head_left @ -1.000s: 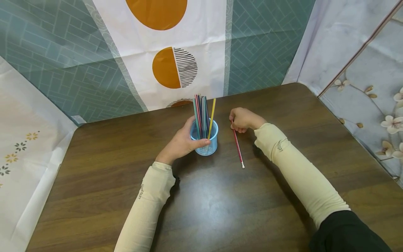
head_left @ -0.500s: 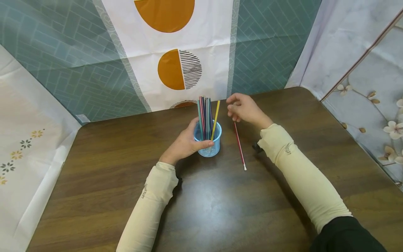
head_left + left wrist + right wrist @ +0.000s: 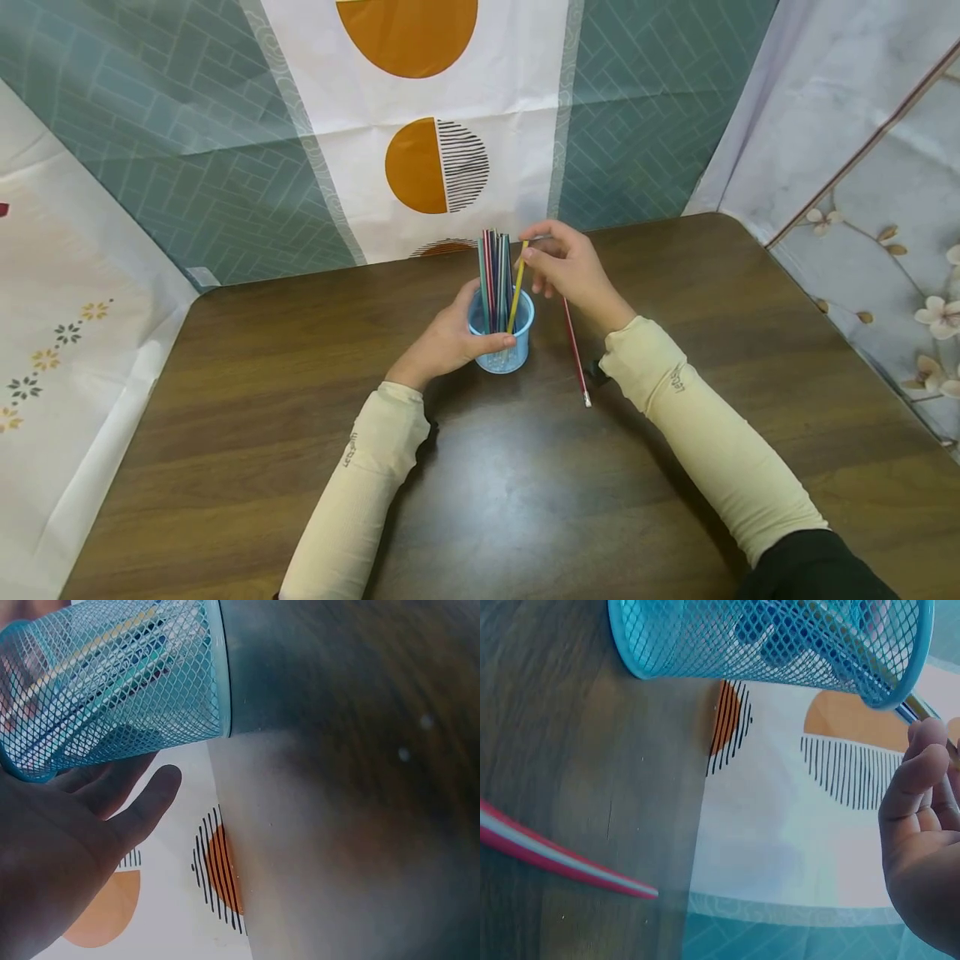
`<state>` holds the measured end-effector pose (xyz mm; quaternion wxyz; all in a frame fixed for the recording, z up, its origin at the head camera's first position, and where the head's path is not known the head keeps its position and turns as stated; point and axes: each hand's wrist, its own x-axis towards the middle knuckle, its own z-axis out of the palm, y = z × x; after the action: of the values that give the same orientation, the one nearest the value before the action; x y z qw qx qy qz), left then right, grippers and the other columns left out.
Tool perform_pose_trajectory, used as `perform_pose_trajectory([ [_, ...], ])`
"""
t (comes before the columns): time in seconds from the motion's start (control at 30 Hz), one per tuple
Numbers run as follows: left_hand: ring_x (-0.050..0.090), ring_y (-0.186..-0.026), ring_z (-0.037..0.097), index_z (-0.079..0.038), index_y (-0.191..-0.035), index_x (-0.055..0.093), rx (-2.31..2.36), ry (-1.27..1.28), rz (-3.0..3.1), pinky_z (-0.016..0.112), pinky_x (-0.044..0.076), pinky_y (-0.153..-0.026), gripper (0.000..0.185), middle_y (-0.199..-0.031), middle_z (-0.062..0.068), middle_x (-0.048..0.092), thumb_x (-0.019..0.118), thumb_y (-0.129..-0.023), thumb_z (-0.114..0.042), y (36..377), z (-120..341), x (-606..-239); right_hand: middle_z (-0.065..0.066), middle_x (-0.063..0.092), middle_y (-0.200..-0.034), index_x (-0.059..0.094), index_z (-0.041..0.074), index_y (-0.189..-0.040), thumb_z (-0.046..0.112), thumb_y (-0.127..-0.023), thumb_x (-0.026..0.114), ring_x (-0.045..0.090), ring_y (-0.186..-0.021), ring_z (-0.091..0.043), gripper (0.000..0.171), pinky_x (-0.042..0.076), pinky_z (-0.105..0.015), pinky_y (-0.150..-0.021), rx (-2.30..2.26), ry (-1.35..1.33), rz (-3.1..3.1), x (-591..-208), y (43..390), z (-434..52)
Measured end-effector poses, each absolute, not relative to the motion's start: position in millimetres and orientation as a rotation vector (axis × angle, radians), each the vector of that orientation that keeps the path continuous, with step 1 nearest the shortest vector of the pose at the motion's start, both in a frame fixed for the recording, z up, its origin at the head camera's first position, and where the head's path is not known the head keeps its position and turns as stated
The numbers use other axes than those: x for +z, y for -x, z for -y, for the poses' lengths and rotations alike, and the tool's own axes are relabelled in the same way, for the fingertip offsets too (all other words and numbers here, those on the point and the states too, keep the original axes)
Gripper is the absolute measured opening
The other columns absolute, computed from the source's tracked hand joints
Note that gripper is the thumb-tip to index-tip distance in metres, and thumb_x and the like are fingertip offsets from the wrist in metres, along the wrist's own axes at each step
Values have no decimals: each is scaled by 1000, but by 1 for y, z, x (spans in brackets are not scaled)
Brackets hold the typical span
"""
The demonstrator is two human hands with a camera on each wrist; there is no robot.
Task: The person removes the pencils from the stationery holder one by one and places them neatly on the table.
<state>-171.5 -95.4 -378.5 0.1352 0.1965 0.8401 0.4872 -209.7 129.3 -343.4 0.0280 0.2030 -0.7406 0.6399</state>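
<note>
A light blue mesh pencil cup (image 3: 523, 337) stands on the brown table, holding several pencils (image 3: 492, 279) in a tight bunch. My left hand (image 3: 438, 343) grips the cup from its left side, thumb across the front. Leaning at the cup's right is a yellow pencil (image 3: 516, 292). My right hand (image 3: 572, 271) pinches its upper end between thumb and index finger. In the right wrist view those fingertips meet just above the rim of the cup (image 3: 922, 652). A red striped pencil (image 3: 576, 354) with an eraser end lies right of the cup, partly beneath the right hand.
The wooden table (image 3: 300, 467) reaches back to a patterned cloth (image 3: 517, 167) hanging close behind the cup. White floral sheets (image 3: 847, 217) border the right side, and another sheet (image 3: 60, 433) the left.
My right hand has let go of the red pencil, leaving it on the table, and moved left to take the yellow pencil's top. The left hand keeps its grip on the cup.
</note>
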Motion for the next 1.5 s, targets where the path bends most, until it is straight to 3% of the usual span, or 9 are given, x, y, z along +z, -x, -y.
perform_pose_trajectory([
  [0.27, 57, -108, 23, -32, -152, 18, 1439, -584, -2406, 45, 46, -96, 99, -129, 3, 55, 79, -76, -53, 172, 94, -380, -17, 68, -94, 56, 10, -119, 7, -94, 62, 52, -56, -35, 26, 45, -33, -46, 1991, -639, 2312, -343, 200, -128],
  [0.47, 57, -108, 22, -31, -151, 20, 1451, -581, -2409, 45, 47, -96, 98, -129, 3, 56, 79, -76, -53, 173, 94, -382, -20, 65, -89, 54, 3, -124, 7, -93, 65, 54, -55, -32, 34, 47, -34, -48, 1927, -694, 2215, -340, 198, -125],
  [0.67, 58, -108, 23, -28, -152, 20, 1438, -573, -2424, 45, 47, -95, 101, -129, 4, 56, 79, -75, -55, 174, 94, -383, -29, 61, -89, 52, -5, -123, -2, -92, 62, 54, -62, -39, 33, 52, -33, -58, 1850, -658, 2141, -311, 181, -118],
  [0.83, 58, -108, 23, -28, -152, 20, 1436, -566, -2428, 45, 47, -95, 104, -127, 3, 57, 78, -72, -61, 173, 94, -382, -30, 60, -88, 51, -7, -123, -4, -92, 61, 61, -67, -39, 33, 54, -35, -64, 1858, -643, 2101, -308, 182, -118],
  [1.0, 57, -108, 23, -29, -151, 20, 1437, -569, -2434, 45, 46, -96, 103, -127, 4, 57, 78, -72, -61, 174, 95, -383, -29, 58, -86, 50, -7, -122, -5, -92, 60, 67, -65, -32, 32, 54, -33, -58, 1876, -667, 2056, -305, 184, -119],
  [1.17, 57, -108, 23, -29, -151, 20, 1441, -574, -2435, 45, 46, -96, 102, -129, 4, 56, 79, -73, -58, 173, 95, -384, -28, 59, -83, 52, -4, -119, -5, -91, 61, 61, -55, -21, 30, 49, -29, -50, 1873, -649, 2036, -300, 183, -119],
  [1.33, 58, -106, 23, -29, -151, 21, 1448, -571, -2436, 45, 47, -95, 103, -127, 4, 57, 78, -72, -61, 173, 95, -384, -18, 68, -83, 56, 1, -117, -5, -90, 64, 53, -51, -26, 28, 48, -29, -50, 1851, -603, 2026, -294, 184, -121],
  [1.5, 57, -107, 23, -30, -151, 21, 1451, -571, -2438, 45, 47, -95, 103, -127, 5, 57, 78, -71, -61, 172, 96, -382, -17, 70, -82, 58, -1, -115, -7, -90, 63, 58, -55, -22, 27, 49, -26, -51, 1845, -596, 1935, -290, 189, -125],
])
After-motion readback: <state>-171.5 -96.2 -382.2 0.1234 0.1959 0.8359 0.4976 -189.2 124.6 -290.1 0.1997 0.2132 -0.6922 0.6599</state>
